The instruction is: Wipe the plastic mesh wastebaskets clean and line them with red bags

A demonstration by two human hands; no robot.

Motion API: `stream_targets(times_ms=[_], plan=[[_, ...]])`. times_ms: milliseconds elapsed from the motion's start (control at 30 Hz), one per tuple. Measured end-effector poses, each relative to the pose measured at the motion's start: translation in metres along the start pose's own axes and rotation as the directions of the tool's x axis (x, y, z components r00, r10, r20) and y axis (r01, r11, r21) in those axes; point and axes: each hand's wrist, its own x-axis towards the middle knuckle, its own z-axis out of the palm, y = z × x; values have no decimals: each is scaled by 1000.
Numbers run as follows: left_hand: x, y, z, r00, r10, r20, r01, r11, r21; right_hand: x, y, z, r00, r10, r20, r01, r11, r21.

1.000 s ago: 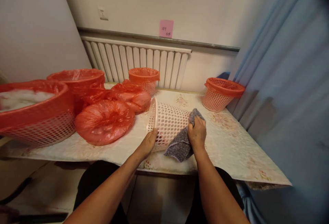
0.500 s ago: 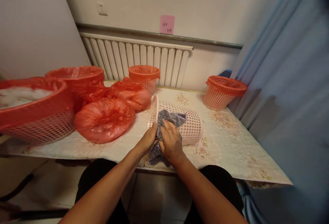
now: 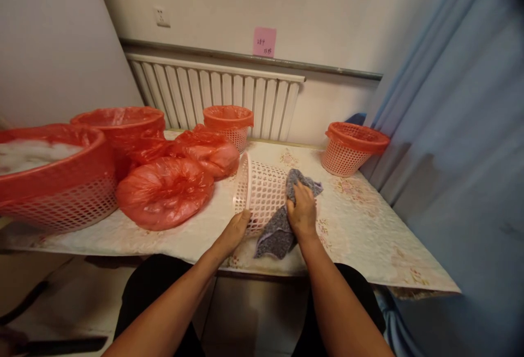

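Note:
A pale pink perforated plastic basket (image 3: pixel 264 188) lies on its side on the table, its mouth facing left. My left hand (image 3: pixel 236 228) grips the near part of its rim, the thumb on the outside and the other fingers hidden. Toward the basket's base, my right hand (image 3: pixel 303 209) is closed on a grey cloth (image 3: pixel 278 235) with a purple edge and presses it against the basket's side. One end of the cloth hangs down toward the table's front.
Red plastic bags (image 3: pixel 166 193) lie left of the basket. Larger baskets lined in red (image 3: pixel 57 198) stand beyond them. Two smaller lined baskets stand at the back (image 3: pixel 235 133) and back right (image 3: pixel 347 155). A flowered cloth covers the table (image 3: pixel 380 226); a blue curtain (image 3: pixel 446 128) hangs right.
My right hand has slid the cloth rightward along the basket, from near the rim to near the base. My left hand stays at the rim.

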Motion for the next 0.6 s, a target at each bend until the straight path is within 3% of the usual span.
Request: stream_targets(times_ms=[200, 300, 467, 600], plan=[[-6, 5, 1, 998, -28, 59, 34, 995, -95, 13, 34, -20, 960, 271, -66, -277, 954, -113], [-5, 2, 1, 996, -78, 49, 84, 986, -144, 12, 29, -21, 957, 283, -66, -289, 949, -122], [3, 9, 3, 993, -113, 13, 114, 972, -204, 0, -24, -13, 998, 54, 11, -54, 998, -13], [6, 20, 5, 990, -98, -101, 78, 980, -183, -22, -84, -11, 959, -244, 143, 229, 967, 111]])
